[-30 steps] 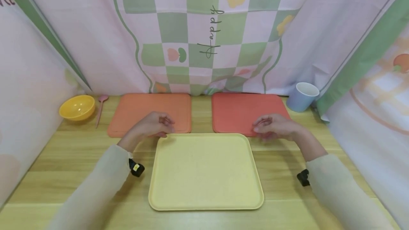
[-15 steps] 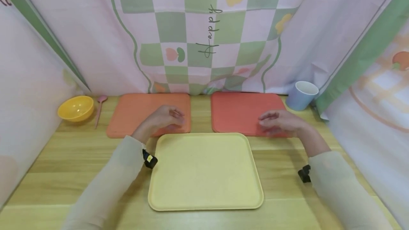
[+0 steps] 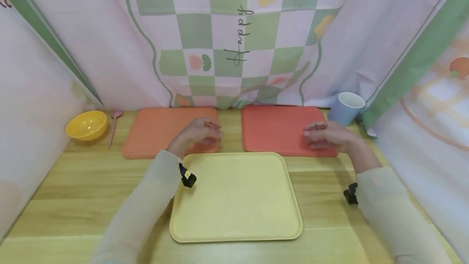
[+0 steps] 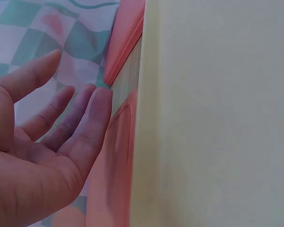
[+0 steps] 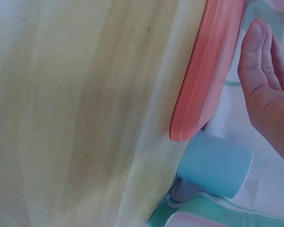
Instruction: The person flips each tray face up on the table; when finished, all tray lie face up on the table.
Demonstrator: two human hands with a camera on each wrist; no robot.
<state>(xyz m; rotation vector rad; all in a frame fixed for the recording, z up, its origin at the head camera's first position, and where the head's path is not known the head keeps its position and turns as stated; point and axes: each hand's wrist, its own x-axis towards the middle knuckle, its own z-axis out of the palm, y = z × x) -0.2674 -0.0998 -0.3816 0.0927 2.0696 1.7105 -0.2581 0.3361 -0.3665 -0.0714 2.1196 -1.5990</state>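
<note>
My left hand (image 3: 198, 133) hovers over the right part of the orange tray (image 3: 157, 129), its fingers loosely bent with nothing between them. In the left wrist view the thumb and fingers (image 4: 97, 111) stand apart. Over the right side of the red tray (image 3: 275, 129) is my right hand (image 3: 326, 134), also holding nothing, near the blue cup (image 3: 344, 111). The right wrist view shows its fingers (image 5: 253, 56) together and relaxed. Nearer to me, a pale yellow tray (image 3: 236, 199) lies flat on the table, with my left wrist above its left edge.
A yellow bowl (image 3: 87, 125) stands at the far left, with a pink spoon (image 3: 114, 127) lying next to it. Behind the trays hangs a checked curtain (image 3: 229, 31). More cloth borders the wooden table (image 3: 73, 199) on both sides.
My left hand has moved to the right and slightly away from me across the orange tray. My right hand has shifted a little right and farther back over the red tray.
</note>
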